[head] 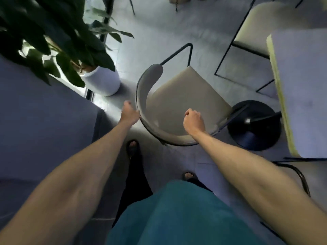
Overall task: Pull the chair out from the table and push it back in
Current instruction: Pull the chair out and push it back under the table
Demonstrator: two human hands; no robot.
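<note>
A beige chair [178,96] with a curved backrest and thin black metal legs stands on the grey floor, clear of the table [300,89] at the right, its seat angled toward the table. My left hand [129,113] rests against the outer left side of the backrest, fingers pointing forward. My right hand [193,121] is curled into a fist over the right part of the backrest rim; whether it grips the rim is hard to tell. The table's round black base [254,126] sits just right of the chair.
A potted plant in a white pot [102,80] stands left of the chair. A grey sofa [40,121] fills the left side. Another beige chair [256,30] is at the far right, and a black chair frame [299,174] at the near right. My feet are behind the chair.
</note>
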